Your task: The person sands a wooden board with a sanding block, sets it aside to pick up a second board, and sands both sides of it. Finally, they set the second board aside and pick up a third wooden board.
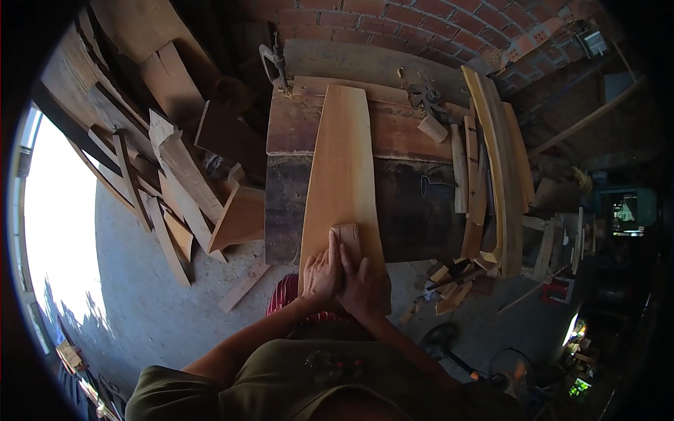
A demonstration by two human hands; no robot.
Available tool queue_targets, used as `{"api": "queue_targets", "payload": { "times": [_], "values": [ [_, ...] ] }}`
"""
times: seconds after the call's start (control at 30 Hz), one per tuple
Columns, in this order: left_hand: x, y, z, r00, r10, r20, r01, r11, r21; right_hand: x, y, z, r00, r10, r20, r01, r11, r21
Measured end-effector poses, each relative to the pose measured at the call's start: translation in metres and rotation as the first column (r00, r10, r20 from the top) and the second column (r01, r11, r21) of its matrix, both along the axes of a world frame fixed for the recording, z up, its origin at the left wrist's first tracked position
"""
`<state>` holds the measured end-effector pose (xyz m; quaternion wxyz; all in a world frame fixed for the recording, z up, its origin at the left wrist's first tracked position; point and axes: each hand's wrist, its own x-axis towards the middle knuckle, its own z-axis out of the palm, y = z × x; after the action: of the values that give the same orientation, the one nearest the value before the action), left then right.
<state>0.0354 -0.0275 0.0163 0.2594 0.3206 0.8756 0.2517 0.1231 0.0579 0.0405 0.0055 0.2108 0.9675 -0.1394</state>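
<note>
A long, pale wooden board [342, 161] lies lengthwise over the workbench, its near end reaching toward my body. Flat on the board's near part is a small rectangular wooden block [348, 237]. My left hand [322, 275] grips the block's left and near side, the index finger stretched along its edge. Pressed close beside it, my right hand [357, 281] holds the block's near end, with fingers lying over its top. The palms hide the near part of the block and some of the board.
The dark workbench [284, 203] carries a clamp [274, 67] at its back left corner and a loose offcut [432, 129]. Long planks [495, 168] line its right side. Stacked timber [184, 165] leans at the left. A brick wall [393, 21] stands behind.
</note>
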Motion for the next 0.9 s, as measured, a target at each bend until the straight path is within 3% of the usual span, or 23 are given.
{"api": "queue_targets", "payload": {
  "times": [0.07,0.13,0.2,0.27,0.33,0.4,0.47,0.6,0.67,0.73,0.8,0.9],
  "values": [
    [-0.03,0.023,-0.002,0.998,0.036,-0.056,-0.031,0.996,0.082,-0.035,0.022,0.008,0.986,-0.026,0.166,0.028,1.0,-0.01],
    [-0.076,0.065,-0.013,0.993,0.09,-0.072,-0.079,0.986,0.148,-0.08,0.054,-0.022,0.993,-0.079,-0.086,0.081,0.996,0.025],
    [-0.136,0.112,-0.012,0.984,0.101,-0.147,-0.069,0.976,0.208,-0.142,0.095,-0.013,0.989,-0.138,-0.051,0.138,0.99,0.001],
    [-0.198,0.158,0.004,0.995,0.062,-0.08,-0.055,0.994,0.091,-0.2,0.139,-0.009,0.989,-0.126,-0.075,0.128,0.992,0.021],
    [-0.251,0.202,0.005,0.993,0.08,-0.085,-0.074,0.994,0.076,-0.251,0.184,-0.02,0.976,-0.055,-0.21,0.075,0.993,0.089],
    [-0.282,0.227,0.006,0.988,0.088,-0.124,-0.081,0.995,0.063,-0.284,0.207,-0.017,0.985,-0.108,-0.135,0.111,0.994,0.015],
    [-0.294,0.235,0.003,0.989,0.1,-0.106,-0.094,0.993,0.066,-0.297,0.218,-0.021,0.986,-0.089,-0.142,0.097,0.994,0.046],
    [-0.263,0.208,0.003,0.996,0.087,-0.03,-0.084,0.994,0.074,-0.262,0.184,-0.024,0.975,-0.152,-0.16,0.162,0.986,0.051],
    [-0.214,0.168,-0.01,0.988,0.087,-0.128,-0.075,0.992,0.099,-0.211,0.143,-0.016,0.978,-0.144,-0.151,0.145,0.989,-0.005],
    [-0.153,0.115,-0.004,0.991,0.08,-0.111,-0.073,0.995,0.061,-0.155,0.093,-0.014,0.986,-0.148,-0.074,0.15,0.988,0.025],
    [-0.09,0.061,-0.008,0.987,0.154,-0.047,-0.15,0.985,0.082,-0.095,0.048,-0.013,0.986,-0.062,-0.153,0.063,0.998,0.002],
    [-0.006,-0.018,-0.004,0.978,0.194,-0.08,-0.176,0.966,0.186,-0.018,-0.013,-0.011,0.995,0.048,-0.083,-0.058,0.991,-0.118]
  ]
}}
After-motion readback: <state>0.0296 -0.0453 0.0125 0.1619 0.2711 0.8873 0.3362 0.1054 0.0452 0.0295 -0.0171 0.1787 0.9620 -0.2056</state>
